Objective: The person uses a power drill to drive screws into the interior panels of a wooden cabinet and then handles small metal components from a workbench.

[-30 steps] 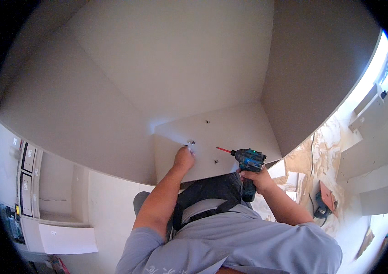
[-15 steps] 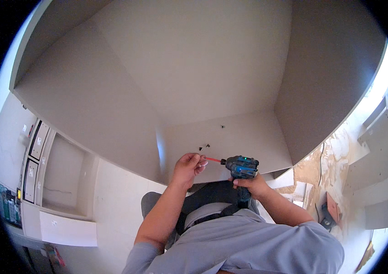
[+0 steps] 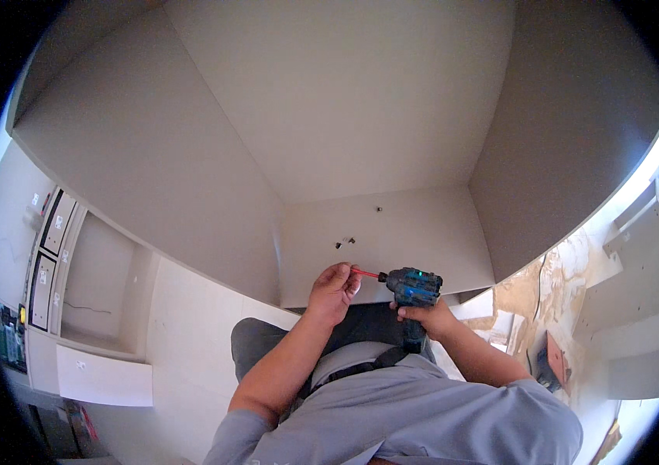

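In front of my waist, my right hand (image 3: 428,314) grips the handle of a dark blue and black cordless impact driver (image 3: 413,285), which points left. A long red driver bit (image 3: 367,273) sticks out of its chuck. My left hand (image 3: 334,293) is closed in a pinch on the far end of that bit; whether a screw sits between the fingertips is hidden. Just beyond, on the bottom panel of a large beige cabinet (image 3: 422,232), lie small dark hardware pieces (image 3: 345,243). Another small piece (image 3: 378,208) sits farther back on the panel.
The cabinet's side walls (image 3: 569,116) rise left and right around my hands. A lower unit with drawers (image 3: 54,225) and an open box section (image 3: 101,287) stands at left. On the right are a stained floor patch (image 3: 527,291), a reddish-topped tool (image 3: 554,360) and beige panels (image 3: 639,287).
The view has shifted slightly. My left hand has come a little closer to the driver, so less of the red bit shows. The right hand keeps its grip.
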